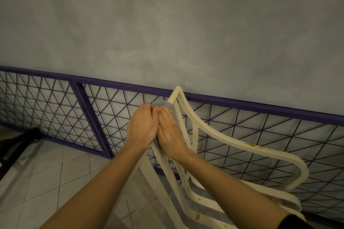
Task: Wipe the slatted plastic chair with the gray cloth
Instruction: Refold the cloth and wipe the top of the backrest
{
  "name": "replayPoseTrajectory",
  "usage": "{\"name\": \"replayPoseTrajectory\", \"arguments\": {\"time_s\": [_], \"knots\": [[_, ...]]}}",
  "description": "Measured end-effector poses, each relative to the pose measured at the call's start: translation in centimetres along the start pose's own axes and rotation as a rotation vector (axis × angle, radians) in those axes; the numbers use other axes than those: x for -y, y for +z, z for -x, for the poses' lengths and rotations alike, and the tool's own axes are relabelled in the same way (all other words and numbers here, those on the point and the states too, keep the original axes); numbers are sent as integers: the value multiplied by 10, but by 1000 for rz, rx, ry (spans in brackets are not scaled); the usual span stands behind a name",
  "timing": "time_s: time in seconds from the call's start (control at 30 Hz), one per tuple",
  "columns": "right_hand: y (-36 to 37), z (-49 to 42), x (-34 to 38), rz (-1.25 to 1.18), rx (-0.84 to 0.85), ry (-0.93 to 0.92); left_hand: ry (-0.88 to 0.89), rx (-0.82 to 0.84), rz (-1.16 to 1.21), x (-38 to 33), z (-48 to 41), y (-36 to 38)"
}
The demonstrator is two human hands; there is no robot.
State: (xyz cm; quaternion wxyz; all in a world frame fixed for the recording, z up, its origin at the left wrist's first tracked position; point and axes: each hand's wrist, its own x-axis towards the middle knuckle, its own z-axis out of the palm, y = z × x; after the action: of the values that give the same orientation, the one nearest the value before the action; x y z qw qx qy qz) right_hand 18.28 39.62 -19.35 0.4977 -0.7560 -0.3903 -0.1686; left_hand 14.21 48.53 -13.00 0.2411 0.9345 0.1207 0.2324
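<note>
A cream slatted plastic chair stands tilted in front of me, its backrest top reaching to the purple rail. Brownish stains mark its curved arm and lower slats. Only a small bit of the gray cloth shows past my fingertips near the top of the backrest. My left hand and my right hand lie side by side, touching each other, on the chair's back. Both have fingers curled over the cloth, which is mostly hidden under them.
A purple metal frame with wire mesh leans along the gray wall behind the chair. A dark object sits at the left edge. The floor is light tile.
</note>
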Motion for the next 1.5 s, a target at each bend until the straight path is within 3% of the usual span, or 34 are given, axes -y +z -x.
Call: {"name": "replayPoseTrajectory", "arguments": {"time_s": [0.47,0.8,0.97,1.17,1.33,1.5], "knots": [[-5,-42,-5,105,34,-30,-59,-9,35,0,1,-1],[-19,-79,-12,509,342,38,-11,-12,26,3,0,2],[-18,-83,-18,410,269,35,11,-4,33,3,0,1],[-24,-90,-55,204,63,96,14,19,-22,6,-2,2],[-32,-109,-93,238,40,59,17,28,-30,7,-1,4],[-44,-127,-119,308,142,115,32,38,-53,6,-4,5]]}}
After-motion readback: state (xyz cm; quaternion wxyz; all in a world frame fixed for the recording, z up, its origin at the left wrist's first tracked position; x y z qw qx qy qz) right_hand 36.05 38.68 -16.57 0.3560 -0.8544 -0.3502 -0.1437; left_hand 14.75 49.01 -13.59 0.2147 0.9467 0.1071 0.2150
